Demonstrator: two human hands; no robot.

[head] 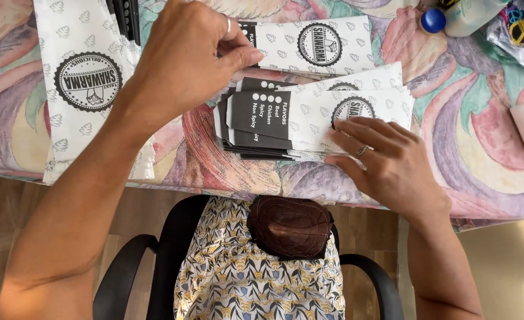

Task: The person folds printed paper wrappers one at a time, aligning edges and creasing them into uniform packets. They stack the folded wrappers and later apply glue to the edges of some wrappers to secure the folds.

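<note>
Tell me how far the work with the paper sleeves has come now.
Done: a fanned pile of white paper sleeves with black ends lies on the flowered tablecloth under the right hand. In hand: the left hand pinches another sleeve. Left: flat white printed sheets lie untouched at the far left.

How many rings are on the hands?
2 that show. One is on a finger of the left hand, up near the top bag; the other on the right hand pressing the stack. More may be hidden.
</note>
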